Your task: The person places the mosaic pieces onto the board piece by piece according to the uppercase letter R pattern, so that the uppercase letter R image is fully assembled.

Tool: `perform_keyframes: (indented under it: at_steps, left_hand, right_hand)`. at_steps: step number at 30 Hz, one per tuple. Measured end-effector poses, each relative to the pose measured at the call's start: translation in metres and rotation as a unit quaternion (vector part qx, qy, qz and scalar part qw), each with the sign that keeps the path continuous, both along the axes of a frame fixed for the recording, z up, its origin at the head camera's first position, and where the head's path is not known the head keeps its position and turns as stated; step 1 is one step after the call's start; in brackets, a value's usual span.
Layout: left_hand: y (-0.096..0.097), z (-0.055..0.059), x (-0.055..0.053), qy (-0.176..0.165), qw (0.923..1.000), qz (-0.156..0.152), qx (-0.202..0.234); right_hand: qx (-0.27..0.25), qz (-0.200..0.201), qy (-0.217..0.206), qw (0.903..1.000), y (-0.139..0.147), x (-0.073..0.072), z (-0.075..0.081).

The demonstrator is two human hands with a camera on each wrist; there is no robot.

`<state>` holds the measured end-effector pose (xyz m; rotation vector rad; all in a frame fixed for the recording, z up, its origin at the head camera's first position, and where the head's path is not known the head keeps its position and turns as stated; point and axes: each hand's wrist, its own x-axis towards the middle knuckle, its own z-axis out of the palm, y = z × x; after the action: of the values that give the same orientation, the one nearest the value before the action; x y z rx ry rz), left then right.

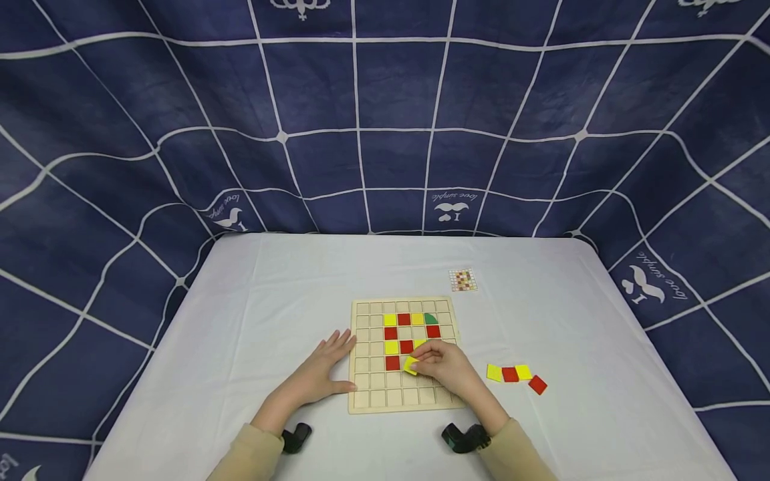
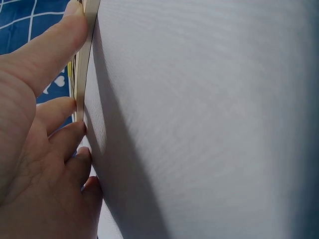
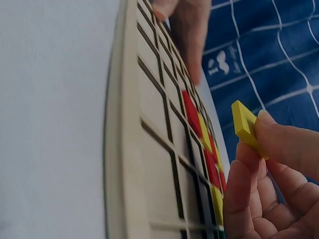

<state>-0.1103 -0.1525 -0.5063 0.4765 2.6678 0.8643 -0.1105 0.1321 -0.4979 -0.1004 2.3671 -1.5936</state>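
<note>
A wooden grid board (image 1: 375, 399) lies on the white-covered table. Several red and yellow square tiles fill cells in its upper middle, along with a green quarter-round tile (image 1: 430, 318). Between thumb and fingers, my right hand (image 1: 445, 364) pinches a yellow square tile (image 3: 244, 124). In the head view that tile overlaps the cell right of the lowest red tile (image 1: 392, 363); the right wrist view shows it raised off the board. My left hand (image 1: 319, 375) lies at the board's left edge, fingers spread, with thumb and fingertips touching the rim (image 2: 86, 59).
To the right of the board, loose tiles lie in a short row: a yellow tile (image 1: 494, 373), a red tile (image 1: 510, 374), another yellow and another red. A small printed pattern card (image 1: 463, 280) sits beyond the board's far right corner. A blue curtain (image 1: 391, 160) hangs behind the table.
</note>
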Motion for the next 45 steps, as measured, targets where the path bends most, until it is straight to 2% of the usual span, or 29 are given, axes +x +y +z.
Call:
perform_keyframes:
  at_steps: [10,18,30,36,41,45]
  left_hand:
    - [0.000,0.001,0.000,0.000,1.0000,-0.002,0.006]
    - [-0.001,0.000,0.000,0.000,1.0000,-0.004,0.003]
    - [-0.001,-0.001,-0.002,-0.004,1.0000,-0.005,0.003]
    - [-0.001,-0.002,-0.001,-0.005,1.0000,0.000,0.001]
    - [-0.001,-0.002,0.000,-0.004,1.0000,0.000,0.003]
    - [-0.001,-0.001,-0.001,-0.001,1.0000,-0.001,0.004]
  right_hand:
    - [0.080,0.039,0.064,0.9940,-0.026,0.009,-0.007]
    - [0.095,0.050,0.103,0.9888,-0.035,0.013,-0.008]
    - [0.155,0.055,0.164,0.9727,-0.040,0.016,-0.007]
    - [0.156,0.059,0.165,0.9722,-0.040,0.018,-0.006]
    - [0.136,0.057,0.147,0.9782,-0.033,0.017,-0.002]
    - [0.111,0.037,0.128,0.9849,-0.020,0.015,0.004]
